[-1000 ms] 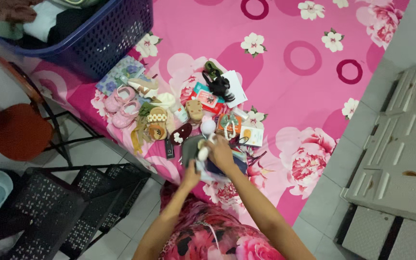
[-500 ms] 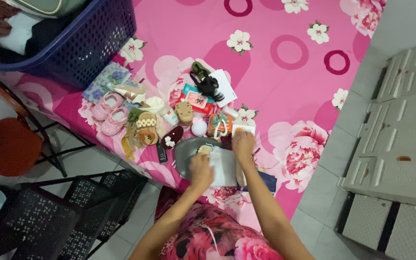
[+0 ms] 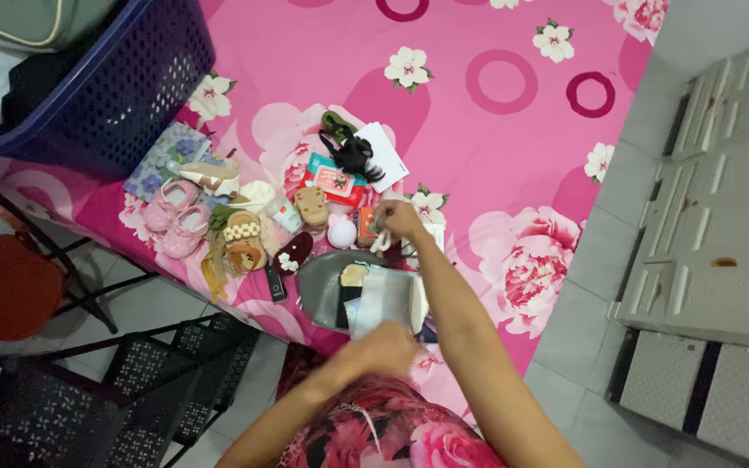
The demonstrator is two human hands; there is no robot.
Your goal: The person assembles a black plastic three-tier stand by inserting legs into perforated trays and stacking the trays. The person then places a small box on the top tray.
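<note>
I look down at a bed with a pink flowered sheet (image 3: 478, 139). My right hand (image 3: 394, 222) reaches forward over the small things and is closed on a small white item whose kind I cannot tell. My left hand (image 3: 381, 347) is blurred, near my body, touching the near edge of a grey pouch (image 3: 322, 286) that lies open on the bed edge with pale cards or packets (image 3: 385, 299) on it. Just left of my right hand sits a small white round object (image 3: 341, 232).
Small things lie in a cluster: pink baby shoes (image 3: 175, 227), tan baby shoes (image 3: 243, 238), a red packet (image 3: 334, 182), a black hair claw (image 3: 353, 158), white paper (image 3: 386, 156). A blue laundry basket (image 3: 123, 95) stands at left. Black chairs (image 3: 123, 390) and grey cabinets (image 3: 721, 225) flank the bed.
My right hand has moved forward from the grey pouch to the items beyond it and closed on a small white thing. My left hand has drawn back toward my body.
</note>
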